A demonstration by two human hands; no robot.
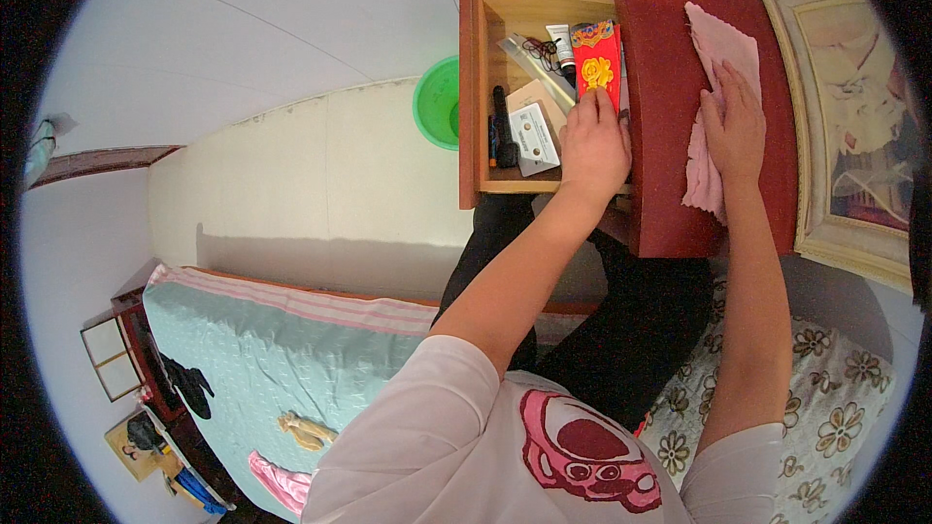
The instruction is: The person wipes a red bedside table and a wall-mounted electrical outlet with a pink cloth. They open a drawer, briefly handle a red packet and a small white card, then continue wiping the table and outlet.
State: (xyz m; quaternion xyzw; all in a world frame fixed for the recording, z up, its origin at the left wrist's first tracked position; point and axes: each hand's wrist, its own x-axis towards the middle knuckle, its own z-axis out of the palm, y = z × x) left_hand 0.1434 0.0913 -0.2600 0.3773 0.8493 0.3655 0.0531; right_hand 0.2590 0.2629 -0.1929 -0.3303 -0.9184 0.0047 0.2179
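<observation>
My left hand (597, 142) reaches into the pulled-out wooden drawer (550, 188), its fingertips on the lower end of a red envelope (598, 51) with gold flower decoration. Whether the thumb pinches the envelope is hidden. Beside that hand lie a white cassette tape (533, 137), a black flashlight (502, 124) and a tan booklet (537, 96). A white tube (560, 47) with a black cap and a dark coiled cord (540, 53) are farther in. On the red cabinet top (662, 124), my right hand (737, 120) rests flat over a crumpled pink cloth (739, 36), thumb apart from the fingers.
A green plastic basin (437, 105) stands on the floor behind the drawer front. A framed picture (808, 124) leans at the cabinet's far side. To the left is a bed with a pale blue cover (240, 349); flowered fabric (823, 378) lies at the lower right.
</observation>
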